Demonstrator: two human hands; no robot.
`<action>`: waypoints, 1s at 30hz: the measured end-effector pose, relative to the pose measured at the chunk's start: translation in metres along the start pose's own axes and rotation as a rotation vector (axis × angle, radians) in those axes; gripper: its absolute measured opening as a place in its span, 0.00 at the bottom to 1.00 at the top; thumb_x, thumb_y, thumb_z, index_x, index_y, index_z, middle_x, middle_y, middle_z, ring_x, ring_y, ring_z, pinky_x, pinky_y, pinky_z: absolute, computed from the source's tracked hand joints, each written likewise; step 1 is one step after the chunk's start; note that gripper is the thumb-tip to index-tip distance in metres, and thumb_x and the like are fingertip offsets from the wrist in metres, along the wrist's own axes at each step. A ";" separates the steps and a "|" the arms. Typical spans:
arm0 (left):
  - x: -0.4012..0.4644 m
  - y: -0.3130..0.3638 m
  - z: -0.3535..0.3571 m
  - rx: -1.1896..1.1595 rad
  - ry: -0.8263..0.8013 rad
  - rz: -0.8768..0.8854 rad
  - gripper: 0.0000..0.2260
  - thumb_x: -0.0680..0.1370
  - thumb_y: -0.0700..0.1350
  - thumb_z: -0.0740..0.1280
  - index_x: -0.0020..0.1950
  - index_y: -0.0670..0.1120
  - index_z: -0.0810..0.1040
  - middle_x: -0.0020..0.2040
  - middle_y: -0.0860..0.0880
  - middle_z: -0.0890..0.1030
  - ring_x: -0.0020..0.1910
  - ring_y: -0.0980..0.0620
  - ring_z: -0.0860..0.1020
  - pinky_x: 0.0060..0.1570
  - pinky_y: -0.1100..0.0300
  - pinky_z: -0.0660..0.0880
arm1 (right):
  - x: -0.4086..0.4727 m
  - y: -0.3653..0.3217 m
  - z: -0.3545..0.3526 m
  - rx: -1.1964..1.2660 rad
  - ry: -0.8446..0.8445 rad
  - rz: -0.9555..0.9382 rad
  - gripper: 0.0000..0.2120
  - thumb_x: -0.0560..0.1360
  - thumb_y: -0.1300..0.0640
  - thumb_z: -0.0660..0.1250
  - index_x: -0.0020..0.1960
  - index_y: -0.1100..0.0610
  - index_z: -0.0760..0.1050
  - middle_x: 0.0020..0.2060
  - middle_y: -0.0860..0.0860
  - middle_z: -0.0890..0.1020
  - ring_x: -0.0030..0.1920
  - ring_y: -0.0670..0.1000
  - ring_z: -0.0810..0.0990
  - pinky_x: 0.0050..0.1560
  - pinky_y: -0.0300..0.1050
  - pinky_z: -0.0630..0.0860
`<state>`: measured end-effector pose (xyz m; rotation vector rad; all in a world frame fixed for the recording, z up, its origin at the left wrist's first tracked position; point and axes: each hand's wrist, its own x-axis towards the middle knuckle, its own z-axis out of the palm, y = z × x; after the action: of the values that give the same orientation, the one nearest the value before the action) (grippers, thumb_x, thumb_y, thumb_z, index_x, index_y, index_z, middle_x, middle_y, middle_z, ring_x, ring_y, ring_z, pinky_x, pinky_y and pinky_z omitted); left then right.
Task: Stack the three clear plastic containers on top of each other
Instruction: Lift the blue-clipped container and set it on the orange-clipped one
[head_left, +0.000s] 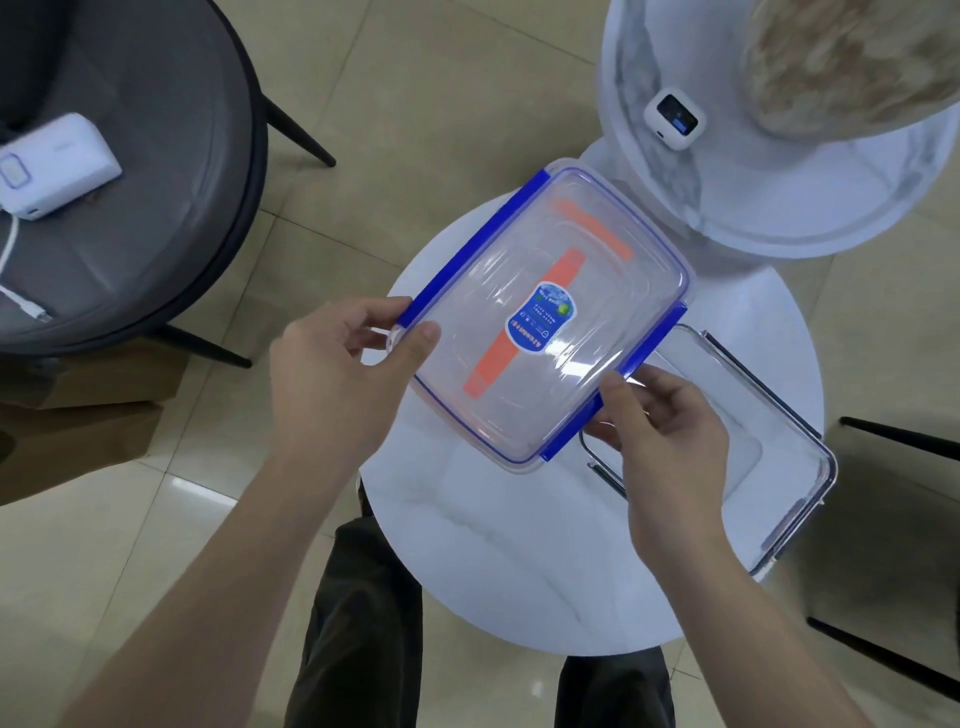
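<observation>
The left hand (358, 358) and the right hand (660, 415) both grip the blue-clipped container (540, 312), one at each near corner, thumbs on its lid. It sits above the round white counter (498, 545), an orange-clipped container (519, 332) visible through it. Right of the blue-clipped container, a larger clear container (769, 441) rests on the counter, partly under it.

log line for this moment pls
hands: left hand and right hand grip blue-clipped container | orange-clipped container seen beneath | dark-clipped container on white table
</observation>
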<state>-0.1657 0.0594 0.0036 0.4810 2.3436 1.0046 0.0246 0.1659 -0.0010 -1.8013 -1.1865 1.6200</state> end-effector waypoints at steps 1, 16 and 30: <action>-0.001 -0.001 0.000 0.003 0.008 -0.004 0.20 0.72 0.58 0.73 0.58 0.48 0.83 0.49 0.52 0.85 0.46 0.52 0.84 0.43 0.57 0.82 | 0.002 -0.001 0.000 -0.008 -0.002 0.003 0.12 0.74 0.58 0.72 0.55 0.59 0.78 0.40 0.55 0.86 0.34 0.51 0.83 0.43 0.53 0.84; 0.021 0.010 -0.012 0.196 -0.113 -0.013 0.16 0.67 0.58 0.78 0.46 0.47 0.84 0.39 0.53 0.84 0.37 0.54 0.83 0.39 0.60 0.79 | 0.020 -0.023 -0.002 -0.112 -0.092 0.067 0.11 0.72 0.61 0.72 0.52 0.64 0.77 0.41 0.59 0.86 0.35 0.56 0.86 0.36 0.50 0.84; 0.040 0.027 -0.005 0.404 -0.190 -0.034 0.15 0.65 0.56 0.80 0.34 0.52 0.76 0.32 0.57 0.79 0.32 0.57 0.78 0.31 0.64 0.71 | 0.023 -0.041 0.001 -0.154 -0.142 0.208 0.05 0.73 0.64 0.72 0.43 0.63 0.76 0.31 0.55 0.83 0.36 0.57 0.87 0.33 0.49 0.83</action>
<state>-0.1975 0.0948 0.0132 0.6552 2.3707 0.4420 0.0104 0.2071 0.0180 -1.9908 -1.2511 1.8435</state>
